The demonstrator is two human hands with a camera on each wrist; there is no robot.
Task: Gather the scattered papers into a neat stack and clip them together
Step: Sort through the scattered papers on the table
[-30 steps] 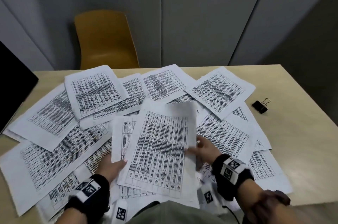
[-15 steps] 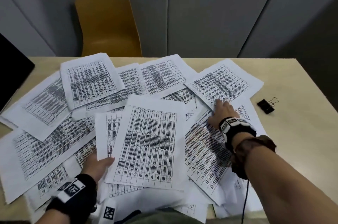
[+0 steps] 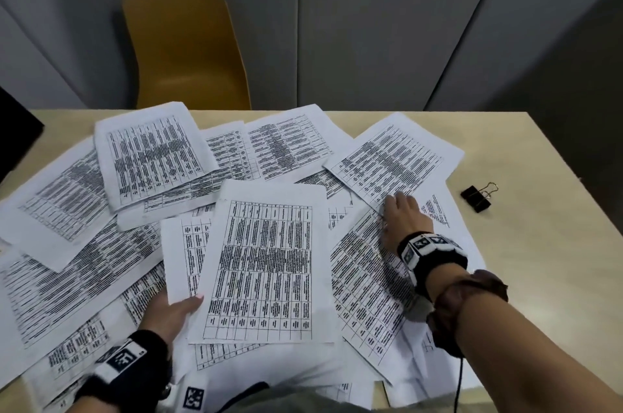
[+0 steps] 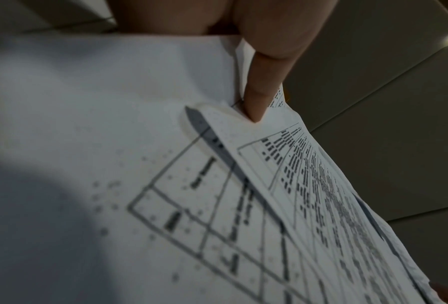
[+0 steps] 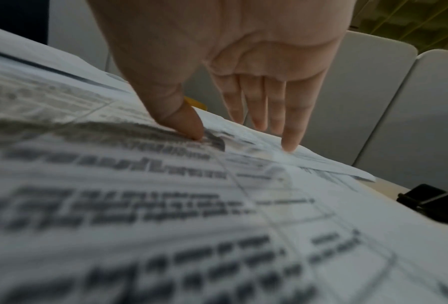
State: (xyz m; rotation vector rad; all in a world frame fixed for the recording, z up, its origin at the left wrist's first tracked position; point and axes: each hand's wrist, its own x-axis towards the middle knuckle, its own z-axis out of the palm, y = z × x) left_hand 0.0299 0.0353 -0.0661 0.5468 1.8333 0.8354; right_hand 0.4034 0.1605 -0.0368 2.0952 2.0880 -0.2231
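Several printed sheets [image 3: 67,277] lie scattered and overlapping across the beige table [image 3: 539,277]. My left hand [image 3: 175,308] grips a small bundle of sheets [image 3: 263,261] at its near left corner, thumb on top and fingers hidden underneath. The left wrist view shows that thumb [image 4: 259,98] pinching the paper edge. My right hand [image 3: 399,207] reaches forward with straight fingers resting on the near edge of the far right sheet [image 3: 394,159]. In the right wrist view the right hand [image 5: 243,139] touches paper with thumb and fingertips. A black binder clip [image 3: 477,198] lies right of the papers, also seen as the clip [image 5: 430,201].
A yellow chair [image 3: 188,52] stands behind the table against grey wall panels. A black object [image 3: 17,136] sits at the table's left edge. Bare tabletop shows on the right around the clip, and the sheets nearest me overhang the front edge.
My right hand left the bundle near my body and reached forward-right onto the far right sheet, where it has stayed. My left hand keeps hold of the bundle.
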